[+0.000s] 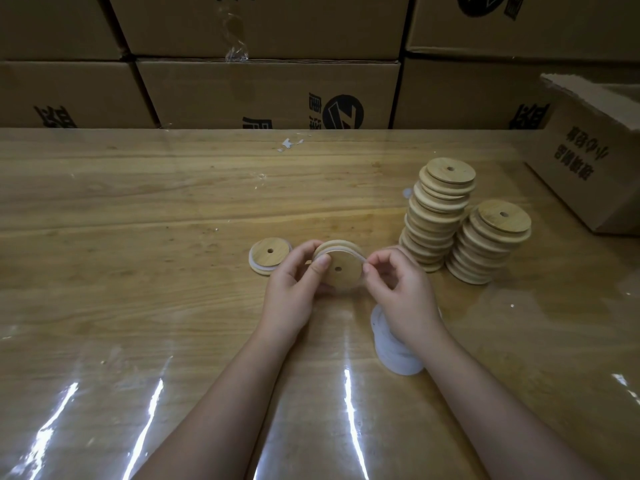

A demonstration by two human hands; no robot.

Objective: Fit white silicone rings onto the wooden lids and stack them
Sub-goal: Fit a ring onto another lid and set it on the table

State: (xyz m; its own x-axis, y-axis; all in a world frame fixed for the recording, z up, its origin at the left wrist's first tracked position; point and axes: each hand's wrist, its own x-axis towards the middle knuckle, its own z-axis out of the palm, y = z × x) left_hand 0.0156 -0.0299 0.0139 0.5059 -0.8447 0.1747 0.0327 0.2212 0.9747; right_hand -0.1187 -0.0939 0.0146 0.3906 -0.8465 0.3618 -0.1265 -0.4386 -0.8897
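Note:
My left hand [298, 282] grips a round wooden lid [341, 271] with a centre hole, held on edge above the table. A white silicone ring [346, 250] runs around the lid's upper rim. My right hand [398, 289] pinches that ring at the lid's right side. One lid with a white ring [269, 252] lies flat on the table to the left. Two leaning stacks of wooden lids [438, 213] [490, 242] stand to the right. A pile of loose white rings [391, 348] lies under my right wrist, partly hidden.
The wooden table [138, 237] is covered with a glossy clear sheet. Stacked cardboard boxes [270, 95] line its far edge. An open cardboard box [595, 150] sits at the right rear. A scrap of white tape [289, 143] lies near the back edge.

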